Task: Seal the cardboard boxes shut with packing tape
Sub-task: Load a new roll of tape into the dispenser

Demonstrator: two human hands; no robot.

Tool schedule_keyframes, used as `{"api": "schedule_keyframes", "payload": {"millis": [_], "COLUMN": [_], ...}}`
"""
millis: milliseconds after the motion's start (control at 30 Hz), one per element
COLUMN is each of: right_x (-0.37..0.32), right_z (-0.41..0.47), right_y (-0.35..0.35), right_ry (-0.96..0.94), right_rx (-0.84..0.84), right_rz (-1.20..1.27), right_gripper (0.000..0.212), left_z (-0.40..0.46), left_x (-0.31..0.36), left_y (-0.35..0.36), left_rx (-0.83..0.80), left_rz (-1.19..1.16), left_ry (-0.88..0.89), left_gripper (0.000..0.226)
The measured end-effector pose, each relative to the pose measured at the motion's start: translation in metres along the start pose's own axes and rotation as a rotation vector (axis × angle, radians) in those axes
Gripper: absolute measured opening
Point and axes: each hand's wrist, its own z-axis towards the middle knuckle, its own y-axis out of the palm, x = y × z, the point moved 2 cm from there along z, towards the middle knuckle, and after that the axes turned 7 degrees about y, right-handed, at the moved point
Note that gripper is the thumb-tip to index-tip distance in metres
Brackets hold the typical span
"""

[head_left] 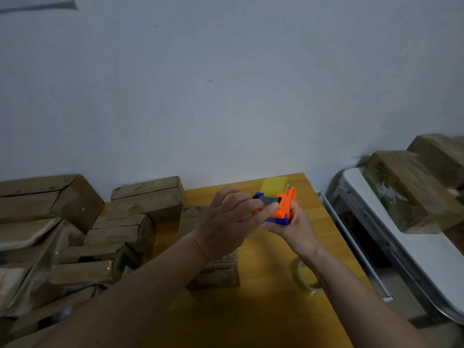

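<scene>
Both hands hold the orange tape dispenser (282, 205) above the counter (288, 322) toward its far edge: the right hand (298, 228) grips it from below, the left hand (226, 222) pinches its near end. A cardboard box (216, 272) sits under the left wrist, and a spare tape roll (307, 277) lies near the right edge.

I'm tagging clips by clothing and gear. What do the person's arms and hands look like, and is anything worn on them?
Both forearms are bare as far as the frame shows, with no sleeves in view. The left hand and right hand carry no gloves; no watch, bracelet or ring is visible.
</scene>
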Motion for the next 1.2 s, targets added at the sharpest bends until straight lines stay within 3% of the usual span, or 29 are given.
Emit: {"api": "schedule_keyframes", "payload": {"millis": [133,367,533,667,800,867,967,1067,1200], "right_x": [0.003,0.005,-0.002,-0.007,-0.012,-0.015,-0.018,-0.015,-0.008], "right_z": [-0.002,-0.011,-0.009,-0.006,-0.009,-0.012,-0.013,-0.006,0.001], "right_y": [0.001,0.007,0.002,0.005,0.012,0.014,0.017,0.017,0.021], "right_ry": [0.038,0.107,0.093,0.121,0.069,0.043,0.071,0.143,0.209], "right_rx": [0.026,-0.116,-0.133,-0.048,-0.031,-0.079,-0.161,-0.124,-0.037], "right_rz": [-0.039,0.024,0.029,-0.007,-0.027,-0.011,0.060,0.093,0.038], "right_gripper": [0.060,0.050,0.051,0.070,0.111,0.114,0.096,0.077,0.073], "left_z": [0.000,0.009,0.005,0.005,0.007,0.008,0.001,-0.005,-0.007], "left_x": [0.000,-0.011,-0.002,-0.003,-0.011,-0.015,-0.018,-0.016,-0.012], "left_y": [0.000,-0.003,-0.001,0.004,0.007,0.008,0.010,0.013,0.019], "left_rx": [0.025,0.071,0.088,0.085,0.023,-0.026,-0.165,-0.402,-0.640], "left_rz": [-0.028,-0.278,-0.431,-0.356,-0.228,-0.152,0.033,0.222,0.377], "left_ry": [-0.035,-0.157,-0.208,-0.232,-0.239,-0.241,-0.219,-0.149,-0.037], "left_gripper": [0.030,0.014,0.022,0.018,0.024,0.027,0.031,0.050,0.058]}}
